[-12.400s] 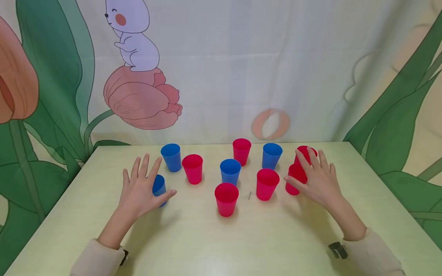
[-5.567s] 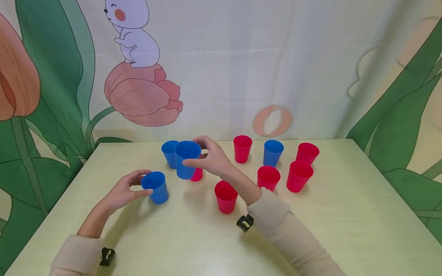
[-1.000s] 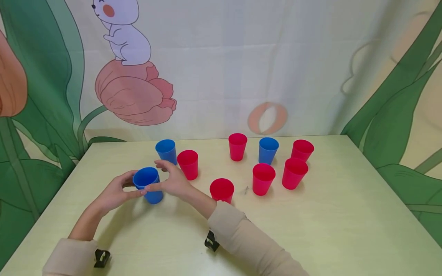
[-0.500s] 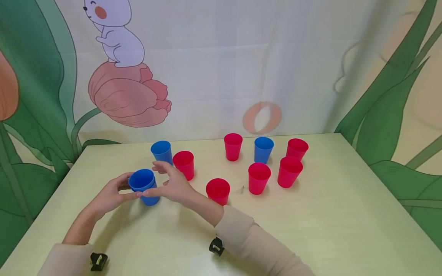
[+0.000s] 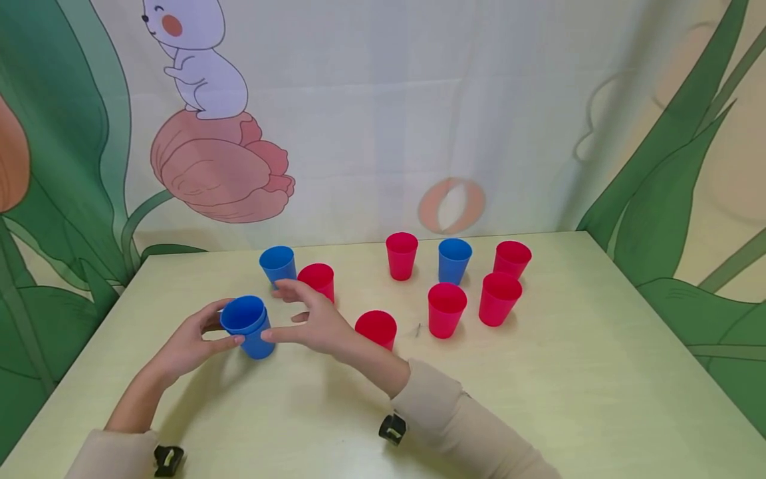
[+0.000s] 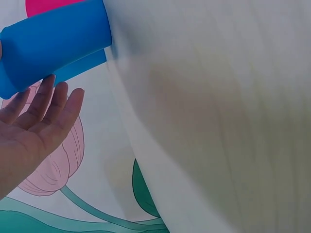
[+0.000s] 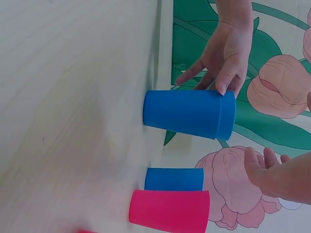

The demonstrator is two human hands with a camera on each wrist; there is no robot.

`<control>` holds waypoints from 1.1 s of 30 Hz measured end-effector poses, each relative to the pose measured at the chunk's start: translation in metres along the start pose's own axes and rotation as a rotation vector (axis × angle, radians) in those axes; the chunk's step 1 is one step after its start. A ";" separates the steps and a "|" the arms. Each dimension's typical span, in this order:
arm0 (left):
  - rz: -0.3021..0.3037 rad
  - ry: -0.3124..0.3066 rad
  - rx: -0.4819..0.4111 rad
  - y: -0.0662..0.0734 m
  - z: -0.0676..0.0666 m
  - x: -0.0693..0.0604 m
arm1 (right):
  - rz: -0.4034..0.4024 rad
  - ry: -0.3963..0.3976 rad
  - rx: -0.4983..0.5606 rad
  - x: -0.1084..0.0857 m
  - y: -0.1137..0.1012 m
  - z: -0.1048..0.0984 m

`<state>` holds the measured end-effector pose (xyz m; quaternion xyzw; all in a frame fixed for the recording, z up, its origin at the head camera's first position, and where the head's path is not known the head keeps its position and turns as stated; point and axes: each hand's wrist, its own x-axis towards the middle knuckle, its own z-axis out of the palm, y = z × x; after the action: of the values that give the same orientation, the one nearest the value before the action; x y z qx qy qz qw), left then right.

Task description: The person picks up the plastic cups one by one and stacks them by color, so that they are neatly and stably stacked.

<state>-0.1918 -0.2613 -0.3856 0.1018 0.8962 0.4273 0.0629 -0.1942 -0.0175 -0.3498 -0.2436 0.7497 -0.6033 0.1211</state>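
At eight o'clock, the left hand (image 5: 193, 341) is pinching the nested blue cups (image 5: 253, 332), right hand (image 5: 318, 324) is hovering loosely spread, empty, at their three o'clock, so keeping them upright is probably helping.

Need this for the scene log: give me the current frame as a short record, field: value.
left hand: grips the blue cup stack, thumb near the upper rim
right hand: open beside the stack, holding nothing; apart from it in the right wrist view
stack: upright, nested, two rims visible
other blue: two, a back-left blue cup and a back-right blue cup
red: six red cups, upright, none visibly stacked
surface: pale table
backdrop: printed cloth with flowers and leaves
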 end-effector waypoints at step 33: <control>0.007 0.043 -0.018 0.009 -0.001 -0.003 | -0.009 -0.014 0.006 -0.024 -0.011 -0.044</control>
<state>-0.1880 -0.2574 -0.3773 0.0951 0.8931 0.4377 0.0428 -0.1926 0.0298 -0.3313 -0.2509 0.7458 -0.6044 0.1246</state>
